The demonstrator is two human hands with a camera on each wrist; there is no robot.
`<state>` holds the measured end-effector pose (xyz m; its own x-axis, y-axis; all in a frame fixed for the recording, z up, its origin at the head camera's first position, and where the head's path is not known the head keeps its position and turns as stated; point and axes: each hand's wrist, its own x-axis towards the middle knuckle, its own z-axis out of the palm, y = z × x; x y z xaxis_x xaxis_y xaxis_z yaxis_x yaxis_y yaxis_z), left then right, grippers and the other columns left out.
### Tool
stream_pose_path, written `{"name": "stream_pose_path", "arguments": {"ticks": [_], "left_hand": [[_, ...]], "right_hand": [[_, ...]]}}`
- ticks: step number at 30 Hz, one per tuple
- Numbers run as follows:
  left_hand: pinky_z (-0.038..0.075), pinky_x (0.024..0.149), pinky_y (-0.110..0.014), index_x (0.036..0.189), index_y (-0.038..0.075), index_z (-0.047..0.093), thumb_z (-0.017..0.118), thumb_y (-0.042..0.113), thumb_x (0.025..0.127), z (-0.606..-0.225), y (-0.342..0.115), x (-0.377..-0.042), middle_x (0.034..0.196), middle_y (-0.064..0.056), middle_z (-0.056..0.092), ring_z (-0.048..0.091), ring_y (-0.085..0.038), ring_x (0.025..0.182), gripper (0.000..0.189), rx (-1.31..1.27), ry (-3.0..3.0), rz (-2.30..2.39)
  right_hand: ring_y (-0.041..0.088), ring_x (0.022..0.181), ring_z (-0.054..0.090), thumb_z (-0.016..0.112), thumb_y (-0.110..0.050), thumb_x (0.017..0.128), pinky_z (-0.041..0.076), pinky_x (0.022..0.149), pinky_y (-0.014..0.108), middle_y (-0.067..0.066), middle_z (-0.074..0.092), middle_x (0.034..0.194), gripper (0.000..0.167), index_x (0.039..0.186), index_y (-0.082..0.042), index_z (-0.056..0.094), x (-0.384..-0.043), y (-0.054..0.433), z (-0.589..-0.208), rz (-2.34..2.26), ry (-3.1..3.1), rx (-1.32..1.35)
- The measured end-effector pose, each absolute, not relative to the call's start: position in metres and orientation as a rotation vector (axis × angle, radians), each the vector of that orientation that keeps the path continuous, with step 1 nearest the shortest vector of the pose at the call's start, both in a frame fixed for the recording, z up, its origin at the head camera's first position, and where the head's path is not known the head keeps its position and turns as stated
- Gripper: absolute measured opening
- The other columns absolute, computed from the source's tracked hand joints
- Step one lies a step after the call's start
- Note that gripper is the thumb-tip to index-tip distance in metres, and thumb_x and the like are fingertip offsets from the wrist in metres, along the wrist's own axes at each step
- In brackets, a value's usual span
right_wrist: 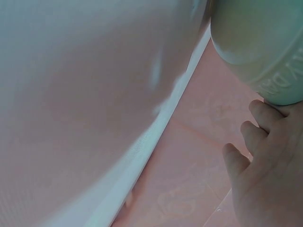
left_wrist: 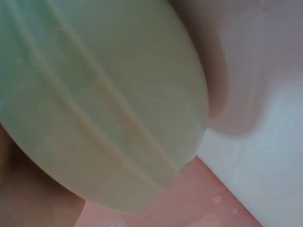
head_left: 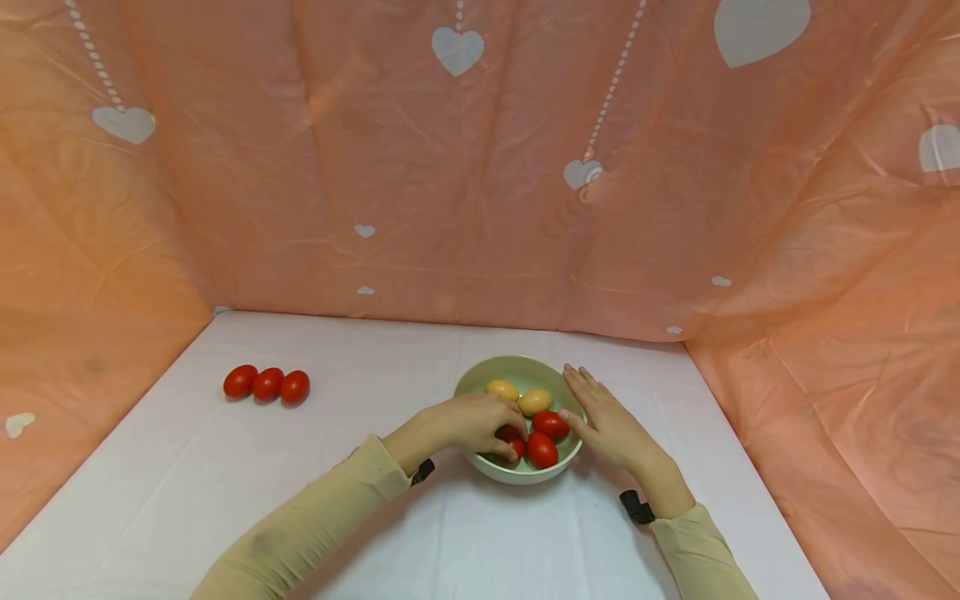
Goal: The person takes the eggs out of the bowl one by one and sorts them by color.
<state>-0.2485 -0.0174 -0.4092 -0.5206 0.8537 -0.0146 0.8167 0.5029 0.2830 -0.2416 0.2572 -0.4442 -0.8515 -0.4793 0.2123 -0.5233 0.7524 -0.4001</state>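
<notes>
A pale green bowl (head_left: 520, 477) stands on the white-covered table, with red and yellow eggs in it. My left hand (head_left: 474, 423) reaches over its left rim, fingers curled down around a red egg (head_left: 516, 451) inside; the hand partly hides that egg. Close beside it lie another red egg (head_left: 542, 450) and a red egg (head_left: 551, 425) further right. Two yellow eggs (head_left: 535, 402) sit towards the back. Against the bowl's right side, my right hand (head_left: 611, 425) rests with straight fingers along the outside and the thumb at the rim. Both wrist views show the bowl's outer wall (left_wrist: 142, 94) close up.
Three red eggs (head_left: 267, 385) lie in a row at the table's back left. Pink cloth (head_left: 450, 208) with pale hearts hangs behind and on both sides of the table (head_left: 360, 533). A dark wrist camera (head_left: 636, 507) sits on my right wrist.
</notes>
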Motion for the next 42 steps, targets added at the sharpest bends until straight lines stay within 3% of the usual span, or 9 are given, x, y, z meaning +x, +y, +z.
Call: {"name": "stream_pose_path", "arguments": {"ticks": [8,34,42], "left_hand": [[0.05,0.097,-0.026,0.115,0.016,0.075,0.088,0.026,0.086,-0.409,-0.017,-0.249,0.114,0.004,0.071,0.062,-0.009,0.103,0.034,1.366,2.596,0.382],[0.049,0.104,-0.031,0.122,0.01,0.073,0.084,0.02,0.088,-0.409,-0.031,-0.251,0.119,-0.001,0.07,0.063,-0.014,0.11,0.038,1.367,2.578,0.64],[0.058,0.089,-0.028,0.124,0.007,0.071,0.083,0.015,0.089,-0.408,-0.04,-0.25,0.116,-0.003,0.068,0.067,-0.015,0.097,0.038,1.419,2.54,0.887]], "right_hand": [[0.038,0.157,0.02,0.053,-0.042,0.108,0.021,0.124,0.061,0.014,0.028,0.169,0.072,0.163,-0.002,0.029,-0.242,0.258,-0.446,0.674,-2.85,0.819],[0.039,0.157,0.021,0.056,-0.039,0.107,0.021,0.124,0.061,0.014,0.028,0.169,0.072,0.163,-0.003,0.03,-0.241,0.257,-0.443,0.697,-2.852,0.822],[0.038,0.157,0.02,0.056,-0.04,0.107,0.02,0.124,0.06,0.013,0.028,0.169,0.072,0.162,-0.002,0.03,-0.242,0.256,-0.443,0.702,-2.852,0.821]]}}
